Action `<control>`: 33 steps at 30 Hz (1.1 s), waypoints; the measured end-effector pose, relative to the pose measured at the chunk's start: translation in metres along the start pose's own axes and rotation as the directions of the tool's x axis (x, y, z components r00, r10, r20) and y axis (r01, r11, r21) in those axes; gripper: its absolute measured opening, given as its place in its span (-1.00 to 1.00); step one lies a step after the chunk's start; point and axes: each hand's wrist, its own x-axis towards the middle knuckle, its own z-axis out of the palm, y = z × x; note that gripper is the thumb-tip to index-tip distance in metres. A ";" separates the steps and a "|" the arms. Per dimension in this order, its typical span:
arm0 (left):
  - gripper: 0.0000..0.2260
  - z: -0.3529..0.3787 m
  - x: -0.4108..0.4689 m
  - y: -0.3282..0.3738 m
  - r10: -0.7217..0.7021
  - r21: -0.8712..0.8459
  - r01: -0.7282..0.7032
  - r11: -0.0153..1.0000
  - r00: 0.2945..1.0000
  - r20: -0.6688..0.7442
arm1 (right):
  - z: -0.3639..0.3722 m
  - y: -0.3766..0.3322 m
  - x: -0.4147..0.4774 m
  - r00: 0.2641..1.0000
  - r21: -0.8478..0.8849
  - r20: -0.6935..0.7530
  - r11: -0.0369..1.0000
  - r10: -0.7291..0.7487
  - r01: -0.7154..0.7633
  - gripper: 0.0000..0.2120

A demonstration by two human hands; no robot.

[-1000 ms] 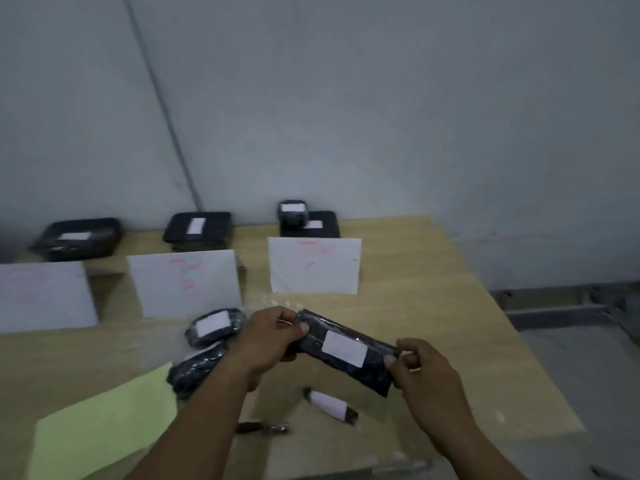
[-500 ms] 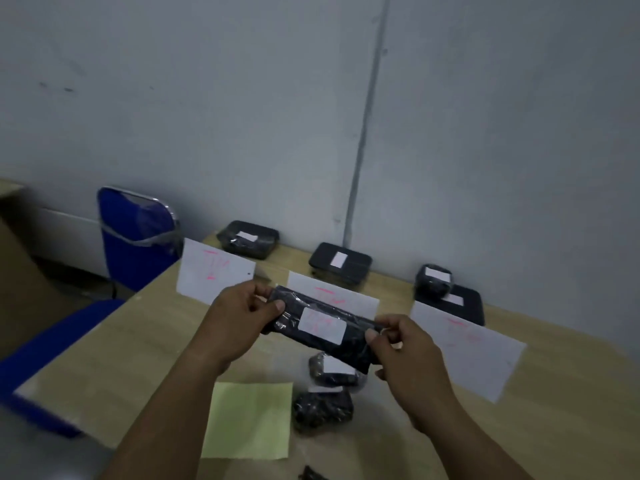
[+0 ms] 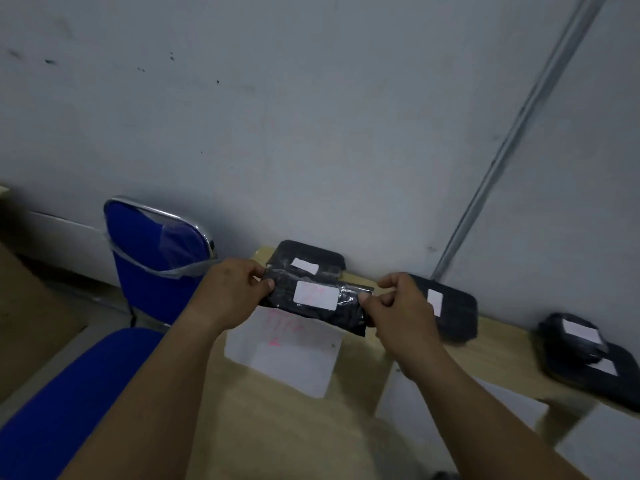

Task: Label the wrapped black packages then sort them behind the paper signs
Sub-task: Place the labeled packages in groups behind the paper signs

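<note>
Head view: two hands are holding a long black package (image 3: 313, 306) in the air above the far left part of the wooden table (image 3: 277, 427). The left hand (image 3: 230, 292) is gripping the package's left end, thumb on top and fingers curled beneath. The right hand (image 3: 398, 308) is pinching the right end between its thumb and curled fingers. A white label (image 3: 316, 295) is sitting on the package's upper face, its faint pink marks too blurred to read. The package is hanging over the top edge of a standing paper sign (image 3: 287, 355), which is bearing pink writing. Behind that sign, against the wall, a labelled corner package (image 3: 311, 256) is lying flat at the table's far left corner. To the right, a second package (image 3: 450, 313), also labelled, is lying partly hidden by the right hand. Farther right, a stacked pair (image 3: 581, 348) appears to be lying one on the other, though blur is softening the outline. A blue chair (image 3: 152, 251) is standing left of the table.
</note>
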 end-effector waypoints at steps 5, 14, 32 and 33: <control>-0.78 0.000 0.091 -0.028 0.002 0.099 -0.013 0.995 0.994 0.106 | 0.048 -0.009 0.062 0.993 -0.034 -0.072 0.995 0.091 -0.094 -0.89; -0.63 0.030 0.205 -0.056 0.014 0.069 -0.024 0.997 0.991 0.136 | 0.093 -0.005 0.151 0.990 -0.086 0.017 0.986 0.141 -0.139 -0.60; -0.69 0.089 0.266 -0.091 0.041 0.247 -0.085 0.965 0.983 0.178 | 0.127 0.024 0.193 0.983 -0.219 0.008 0.959 0.185 -0.178 -0.67; -0.69 0.089 0.265 -0.090 0.043 0.257 -0.087 0.963 0.984 0.172 | 0.127 0.023 0.193 0.983 -0.214 0.004 0.960 0.185 -0.180 -0.67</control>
